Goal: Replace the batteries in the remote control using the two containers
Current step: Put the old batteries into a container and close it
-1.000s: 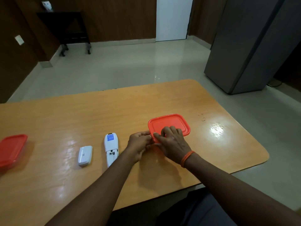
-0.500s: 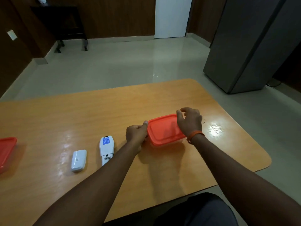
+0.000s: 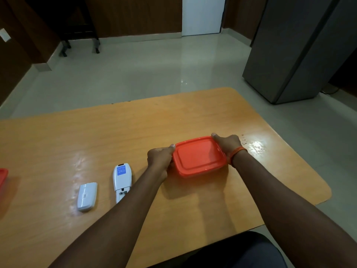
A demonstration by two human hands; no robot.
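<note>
An orange-lidded container [image 3: 199, 156] sits on the wooden table [image 3: 135, 128], lid on. My left hand [image 3: 159, 160] grips its left edge, and my right hand [image 3: 228, 144], with an orange band at the wrist, grips its far right corner. The white remote control [image 3: 122, 179] lies face down to the left with its battery bay open; its lower end is hidden by my left forearm. Its loose white battery cover [image 3: 87, 196] lies further left. A second orange container [image 3: 2, 177] shows at the left frame edge.
The table's rounded right corner [image 3: 322, 192] and near edge are close to my body. Beyond the table are a tiled floor, a grey cabinet [image 3: 297, 49] at the right and a dark bench [image 3: 77, 26] at the far left.
My right hand has moved from the lid's near left corner to its far right side. My left hand has settled on the left edge. The camera has tilted down and shifted.
</note>
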